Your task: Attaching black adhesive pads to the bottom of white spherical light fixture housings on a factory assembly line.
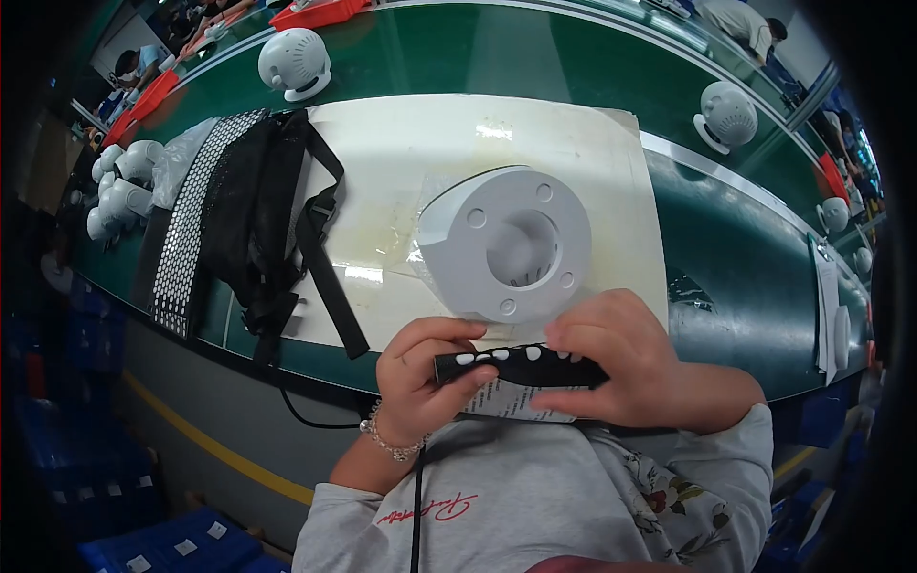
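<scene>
A: Going left to right, what is lying there?
B: A black fabric bag (244, 205) with a buckled strap is lying beyond and left of the left hand (420, 372).
A: That hand?
B: It is pinching the left end of a black strip (521, 366) with white oval spots.
A: Writing?
B: Red script (430, 511) is showing on the grey shirt (544, 468) below; small dark print is covering a white panel (516, 401) adjoining the strip, between the hands.
A: Beyond them?
B: A smooth, ring-shaped white device (521, 250) is sitting there.
A: Right hand (621, 368)?
B: Gripping the strip's right end.
</scene>
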A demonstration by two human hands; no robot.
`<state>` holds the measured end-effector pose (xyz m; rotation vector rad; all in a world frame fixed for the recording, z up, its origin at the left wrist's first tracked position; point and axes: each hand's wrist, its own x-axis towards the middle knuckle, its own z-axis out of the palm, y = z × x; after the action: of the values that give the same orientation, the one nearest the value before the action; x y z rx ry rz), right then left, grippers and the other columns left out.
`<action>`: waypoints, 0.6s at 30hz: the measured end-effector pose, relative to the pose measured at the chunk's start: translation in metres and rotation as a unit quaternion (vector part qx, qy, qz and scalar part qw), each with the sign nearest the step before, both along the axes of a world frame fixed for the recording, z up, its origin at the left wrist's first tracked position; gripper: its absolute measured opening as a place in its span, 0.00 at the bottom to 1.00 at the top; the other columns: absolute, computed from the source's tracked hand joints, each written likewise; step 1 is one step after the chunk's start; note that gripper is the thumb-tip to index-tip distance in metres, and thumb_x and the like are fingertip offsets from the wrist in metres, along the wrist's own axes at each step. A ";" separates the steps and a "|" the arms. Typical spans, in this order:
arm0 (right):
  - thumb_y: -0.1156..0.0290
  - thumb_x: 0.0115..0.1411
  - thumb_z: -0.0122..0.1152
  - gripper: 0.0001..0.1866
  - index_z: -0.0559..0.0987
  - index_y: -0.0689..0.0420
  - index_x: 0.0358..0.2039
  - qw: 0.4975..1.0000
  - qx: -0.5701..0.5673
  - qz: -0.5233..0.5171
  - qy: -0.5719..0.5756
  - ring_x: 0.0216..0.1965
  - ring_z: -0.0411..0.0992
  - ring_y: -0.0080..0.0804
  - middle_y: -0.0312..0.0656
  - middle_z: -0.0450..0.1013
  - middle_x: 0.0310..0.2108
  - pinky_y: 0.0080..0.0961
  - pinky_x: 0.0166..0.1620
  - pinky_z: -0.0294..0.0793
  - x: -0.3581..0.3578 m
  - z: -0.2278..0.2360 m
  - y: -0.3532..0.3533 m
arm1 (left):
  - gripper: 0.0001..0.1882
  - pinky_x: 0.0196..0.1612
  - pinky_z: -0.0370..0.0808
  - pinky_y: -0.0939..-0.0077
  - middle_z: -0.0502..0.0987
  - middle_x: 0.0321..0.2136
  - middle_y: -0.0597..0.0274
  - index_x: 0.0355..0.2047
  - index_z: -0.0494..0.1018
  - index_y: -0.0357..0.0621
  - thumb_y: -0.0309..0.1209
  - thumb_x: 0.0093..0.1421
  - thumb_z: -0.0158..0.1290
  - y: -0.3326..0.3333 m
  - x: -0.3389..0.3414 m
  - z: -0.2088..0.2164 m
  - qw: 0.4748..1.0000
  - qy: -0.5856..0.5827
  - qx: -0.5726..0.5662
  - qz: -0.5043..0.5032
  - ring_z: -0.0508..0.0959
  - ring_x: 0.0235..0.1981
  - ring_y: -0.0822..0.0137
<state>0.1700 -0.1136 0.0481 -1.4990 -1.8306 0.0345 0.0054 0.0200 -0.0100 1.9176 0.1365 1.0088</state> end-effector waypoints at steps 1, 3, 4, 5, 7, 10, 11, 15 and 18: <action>0.66 0.34 0.71 0.25 0.69 0.56 0.34 1.000 0.000 0.015 -0.004 0.28 0.68 0.34 0.39 0.70 0.30 0.28 0.31 0.64 0.002 -0.006 0.003 | 0.13 0.30 0.72 0.80 0.74 0.31 0.54 0.23 0.68 0.36 0.25 0.39 0.62 0.000 0.003 0.003 1.000 0.002 -0.001 -0.002 0.75 0.29 0.66; 0.68 0.35 0.70 0.23 0.70 0.56 0.32 1.000 -0.003 0.028 -0.004 0.27 0.68 0.33 0.38 0.70 0.28 0.27 0.29 0.64 0.007 -0.013 0.006 | 0.14 0.31 0.72 0.79 0.74 0.30 0.55 0.26 0.69 0.36 0.24 0.39 0.62 0.000 0.006 0.008 0.999 0.004 -0.023 -0.035 0.75 0.31 0.66; 0.70 0.36 0.69 0.22 0.70 0.56 0.32 0.999 0.005 0.039 0.011 0.25 0.69 0.33 0.37 0.70 0.26 0.26 0.27 0.64 0.010 -0.015 0.007 | 0.14 0.31 0.72 0.79 0.74 0.30 0.55 0.26 0.69 0.36 0.24 0.39 0.62 0.000 0.006 0.006 0.999 0.007 -0.025 -0.037 0.75 0.31 0.66; 0.72 0.36 0.68 0.21 0.71 0.56 0.32 0.998 0.014 0.053 0.025 0.23 0.69 0.32 0.37 0.71 0.24 0.25 0.26 0.63 0.013 -0.016 0.007 | 0.14 0.29 0.70 0.79 0.75 0.29 0.55 0.25 0.70 0.37 0.25 0.39 0.62 0.000 0.006 0.004 0.998 0.013 -0.044 -0.050 0.75 0.28 0.66; 0.73 0.37 0.68 0.19 0.71 0.57 0.31 0.998 -0.017 0.049 0.042 0.23 0.69 0.32 0.37 0.71 0.23 0.25 0.26 0.64 0.014 -0.011 0.005 | 0.14 0.27 0.69 0.78 0.75 0.27 0.55 0.24 0.70 0.37 0.26 0.38 0.62 -0.001 0.005 0.003 0.996 0.020 -0.064 -0.064 0.74 0.25 0.67; 0.75 0.37 0.67 0.15 0.73 0.57 0.27 0.980 -0.092 0.015 0.175 0.23 0.69 0.32 0.37 0.71 0.22 0.25 0.26 0.65 0.011 -0.006 0.005 | 0.11 0.26 0.68 0.80 0.75 0.24 0.56 0.22 0.71 0.35 0.23 0.38 0.60 -0.001 0.003 0.007 0.995 0.041 -0.062 -0.063 0.74 0.23 0.68; 0.76 0.38 0.66 0.12 0.73 0.57 0.25 0.948 -0.136 -0.013 0.287 0.23 0.70 0.32 0.38 0.72 0.22 0.25 0.27 0.66 0.010 -0.005 0.005 | 0.09 0.25 0.68 0.81 0.75 0.23 0.57 0.22 0.71 0.35 0.22 0.39 0.59 -0.002 0.002 0.008 0.994 0.060 -0.078 -0.055 0.73 0.22 0.70; 0.77 0.38 0.66 0.09 0.73 0.56 0.21 0.978 -0.122 0.027 0.168 0.27 0.71 0.32 0.38 0.72 0.26 0.25 0.30 0.67 0.015 -0.004 0.005 | 0.07 0.23 0.66 0.83 0.75 0.22 0.57 0.22 0.72 0.34 0.23 0.42 0.57 -0.003 0.001 0.002 0.993 0.048 -0.100 -0.041 0.72 0.20 0.73; 0.78 0.39 0.65 0.09 0.73 0.56 0.20 0.998 -0.007 0.041 0.049 0.32 0.70 0.32 0.39 0.71 0.28 0.26 0.32 0.66 0.012 -0.002 0.005 | 0.09 0.21 0.66 0.81 0.75 0.21 0.58 0.25 0.73 0.36 0.22 0.40 0.59 -0.001 -0.002 0.000 0.995 0.066 -0.070 -0.023 0.72 0.18 0.70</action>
<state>0.1823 -0.1087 0.0466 -1.4063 -1.8162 0.1579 0.0037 0.0186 -0.0101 1.8503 0.2329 0.8206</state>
